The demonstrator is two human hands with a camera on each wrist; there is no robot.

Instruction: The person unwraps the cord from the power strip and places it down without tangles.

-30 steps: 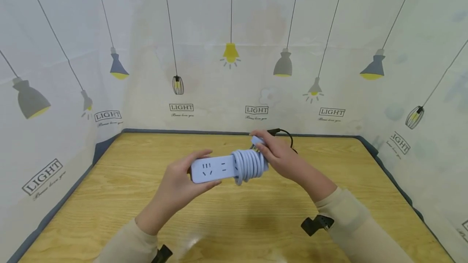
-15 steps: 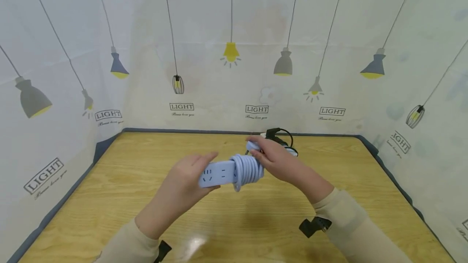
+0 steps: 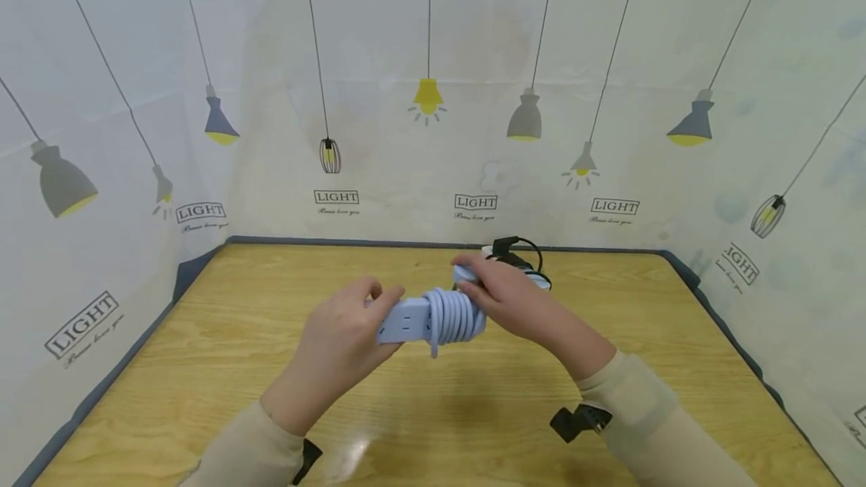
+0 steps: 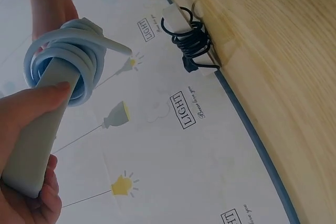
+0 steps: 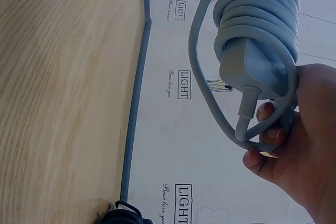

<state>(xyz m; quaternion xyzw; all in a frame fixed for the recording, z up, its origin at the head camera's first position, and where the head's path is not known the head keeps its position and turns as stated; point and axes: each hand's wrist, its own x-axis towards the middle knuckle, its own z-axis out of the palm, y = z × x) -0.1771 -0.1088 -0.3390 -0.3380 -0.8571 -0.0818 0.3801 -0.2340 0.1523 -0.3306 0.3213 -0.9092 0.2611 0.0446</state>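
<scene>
A pale blue power strip [image 3: 404, 320] is held above the wooden table [image 3: 203, 367]. Its cord [image 3: 455, 316] is wound in several loops round its right end. My left hand [image 3: 348, 325] grips the strip's left end, thumb on top. My right hand [image 3: 501, 293] holds the cord's loose end and the plug [image 3: 465, 273] against the coil. The left wrist view shows the strip [image 4: 37, 129] in my fingers and the coil [image 4: 63, 59] beyond. In the right wrist view the coil [image 5: 260, 30] sits above my right hand [image 5: 296, 135], whose fingers curl round a loop of cord.
A black coiled cable with a white block [image 3: 517, 258] lies at the table's back edge, just behind my right hand; it also shows as the black cable [image 4: 191, 38]. Printed fabric walls [image 3: 419, 134] close in the table on three sides.
The strip has turned so its socket face looks narrower, and it has shifted slightly right. My left hand slid further along it; my right hand moved a little left, hands closer together.
</scene>
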